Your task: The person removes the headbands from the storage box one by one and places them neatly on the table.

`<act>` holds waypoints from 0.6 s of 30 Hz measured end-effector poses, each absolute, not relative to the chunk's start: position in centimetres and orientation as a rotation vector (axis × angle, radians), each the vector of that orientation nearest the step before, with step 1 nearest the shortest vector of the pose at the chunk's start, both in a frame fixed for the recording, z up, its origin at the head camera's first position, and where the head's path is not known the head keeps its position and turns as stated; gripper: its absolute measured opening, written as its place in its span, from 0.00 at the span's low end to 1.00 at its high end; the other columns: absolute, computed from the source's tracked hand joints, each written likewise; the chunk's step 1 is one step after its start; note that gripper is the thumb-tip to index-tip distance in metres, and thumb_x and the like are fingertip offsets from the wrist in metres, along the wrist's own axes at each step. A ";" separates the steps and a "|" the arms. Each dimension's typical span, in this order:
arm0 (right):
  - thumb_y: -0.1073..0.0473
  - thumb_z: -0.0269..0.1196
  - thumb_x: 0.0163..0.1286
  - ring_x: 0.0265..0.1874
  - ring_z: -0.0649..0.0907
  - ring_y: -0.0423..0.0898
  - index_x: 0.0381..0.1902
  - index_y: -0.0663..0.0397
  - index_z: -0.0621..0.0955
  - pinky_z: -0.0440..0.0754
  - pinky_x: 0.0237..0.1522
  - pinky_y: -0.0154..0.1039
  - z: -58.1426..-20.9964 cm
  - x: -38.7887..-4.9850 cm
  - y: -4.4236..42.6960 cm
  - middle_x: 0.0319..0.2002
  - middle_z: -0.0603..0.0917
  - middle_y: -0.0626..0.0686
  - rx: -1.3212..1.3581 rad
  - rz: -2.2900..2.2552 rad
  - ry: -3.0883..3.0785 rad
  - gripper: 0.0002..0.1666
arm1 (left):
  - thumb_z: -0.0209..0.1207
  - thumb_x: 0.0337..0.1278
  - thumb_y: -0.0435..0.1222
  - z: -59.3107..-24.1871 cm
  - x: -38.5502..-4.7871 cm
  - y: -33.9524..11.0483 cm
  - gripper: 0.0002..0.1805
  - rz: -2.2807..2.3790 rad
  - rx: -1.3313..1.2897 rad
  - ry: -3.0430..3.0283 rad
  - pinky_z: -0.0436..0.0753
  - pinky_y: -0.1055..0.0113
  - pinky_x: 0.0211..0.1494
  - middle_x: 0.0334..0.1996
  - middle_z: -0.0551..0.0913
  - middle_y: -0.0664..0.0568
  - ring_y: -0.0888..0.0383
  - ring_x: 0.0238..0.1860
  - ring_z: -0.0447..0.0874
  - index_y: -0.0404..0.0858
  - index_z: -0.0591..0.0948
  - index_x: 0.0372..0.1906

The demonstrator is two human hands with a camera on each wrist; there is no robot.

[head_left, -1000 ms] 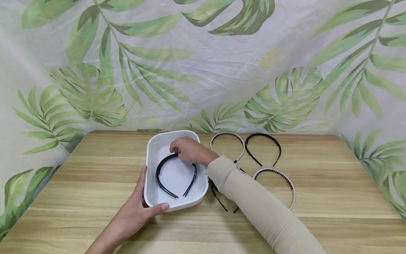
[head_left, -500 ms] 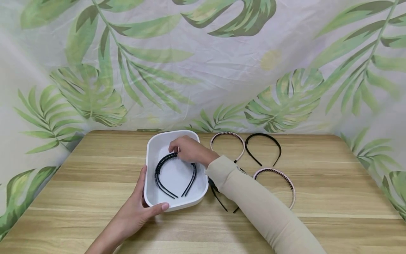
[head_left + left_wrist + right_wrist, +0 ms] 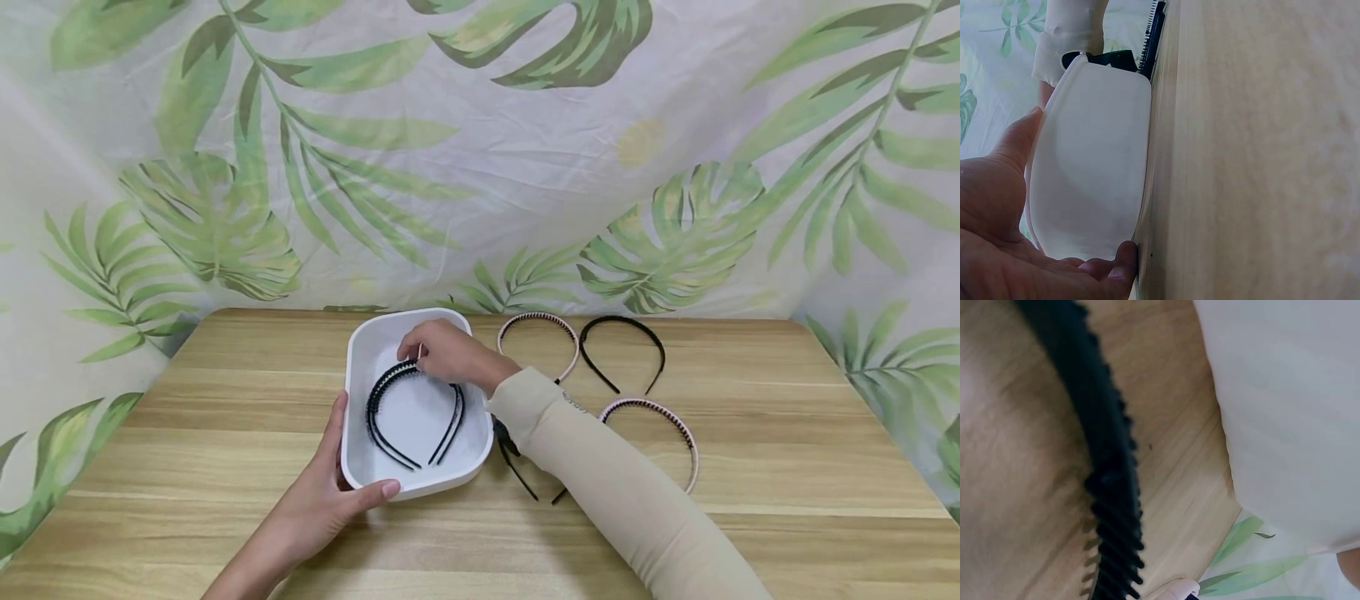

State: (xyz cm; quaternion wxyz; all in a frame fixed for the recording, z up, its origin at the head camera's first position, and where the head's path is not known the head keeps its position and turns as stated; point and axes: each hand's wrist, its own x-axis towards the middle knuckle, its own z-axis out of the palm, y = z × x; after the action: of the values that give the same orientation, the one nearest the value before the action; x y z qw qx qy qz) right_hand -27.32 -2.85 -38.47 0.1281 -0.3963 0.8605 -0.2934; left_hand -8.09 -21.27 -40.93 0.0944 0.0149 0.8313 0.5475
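Note:
A white plastic bin (image 3: 420, 429) stands on the table, and my left hand (image 3: 318, 500) grips its left side, thumb over the near rim. In the left wrist view the fingers of that hand curl under the bin's outer wall (image 3: 1094, 156). Black toothed headbands (image 3: 372, 408) lie overlapping inside, their ends toward me. My right hand (image 3: 448, 354) reaches into the bin from the right and pinches one at the top of its arc. The fingertips are partly hidden behind the hand.
Right of the bin lie two pink headbands, one at the back (image 3: 538, 315) and one nearer (image 3: 694, 458), and a black headband (image 3: 662, 350). Another dark headband (image 3: 517, 472) is partly hidden under my right sleeve (image 3: 622, 483). A leaf-print cloth (image 3: 480, 167) hangs behind the table.
The black headbands in the bin have spread slightly apart, the pinched one shifting a little left. My right hand has moved slightly left; the left hand has stayed in place.

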 end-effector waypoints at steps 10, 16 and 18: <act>0.77 0.55 0.71 0.46 0.83 0.48 0.52 0.60 0.90 0.76 0.46 0.31 -38.7 -27.2 -2.7 0.49 0.89 0.57 -1.163 -0.848 2.519 0.22 | 0.75 0.58 0.39 -41.6 -7.9 -21.1 0.73 1.634 0.043 2.472 0.73 0.84 0.58 0.85 0.41 0.36 0.41 0.75 0.66 0.52 0.26 0.84; 0.77 0.55 0.71 0.45 0.82 0.47 0.52 0.59 0.90 0.76 0.46 0.31 -38.7 -27.1 -2.6 0.47 0.88 0.58 -1.191 -0.835 2.535 0.22 | 0.75 0.59 0.39 -41.9 -7.7 -21.0 0.72 1.643 0.040 2.467 0.74 0.83 0.57 0.86 0.41 0.37 0.42 0.75 0.67 0.52 0.25 0.84; 0.76 0.56 0.71 0.45 0.82 0.47 0.52 0.58 0.90 0.76 0.47 0.32 -38.6 -27.1 -2.6 0.46 0.88 0.58 -1.197 -0.827 2.543 0.21 | 0.75 0.59 0.39 -42.0 -7.6 -20.9 0.72 1.639 0.041 2.470 0.74 0.84 0.58 0.86 0.41 0.37 0.42 0.75 0.66 0.53 0.25 0.84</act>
State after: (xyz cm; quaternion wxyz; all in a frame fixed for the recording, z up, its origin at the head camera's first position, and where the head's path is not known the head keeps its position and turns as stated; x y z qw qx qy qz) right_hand -27.05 -2.59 -38.62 0.1057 -0.4063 0.8631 -0.2808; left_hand -7.62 -20.91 -42.02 0.0883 0.0137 0.8299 0.5507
